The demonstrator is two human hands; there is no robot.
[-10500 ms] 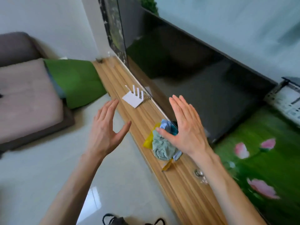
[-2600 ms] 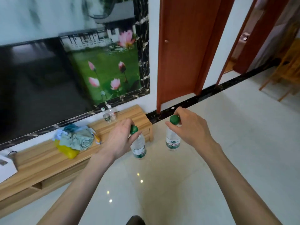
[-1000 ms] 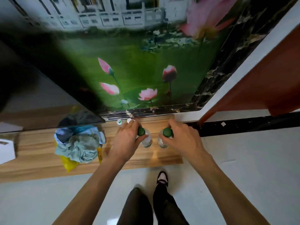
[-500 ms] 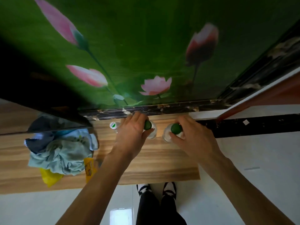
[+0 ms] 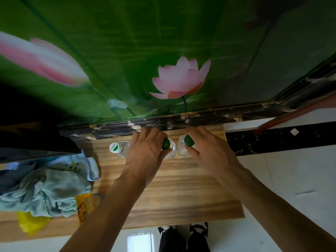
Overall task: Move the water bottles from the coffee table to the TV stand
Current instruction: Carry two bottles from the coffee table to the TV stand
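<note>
I look straight down on the wooden TV stand [image 5: 181,193]. My left hand [image 5: 145,153] grips the neck of a clear green-capped water bottle [image 5: 166,144] standing near the stand's back edge. My right hand [image 5: 209,150] grips a second green-capped water bottle [image 5: 188,140] just to its right. The two bottles stand side by side, almost touching. A third bottle [image 5: 118,148] with a white-and-green cap stands left of my left hand.
A heap of pale cloths [image 5: 49,186] with a yellow bag [image 5: 31,222] lies on the stand's left part. The lotus mural wall [image 5: 181,79] and dark marble trim [image 5: 181,120] rise directly behind. The TV's corner [image 5: 36,142] overhangs at left. My shoes [image 5: 183,235] touch the stand's front.
The view has closed in on the stand. Both hands have lowered the bottles onto the wood near the back edge and still hold them by the caps.
</note>
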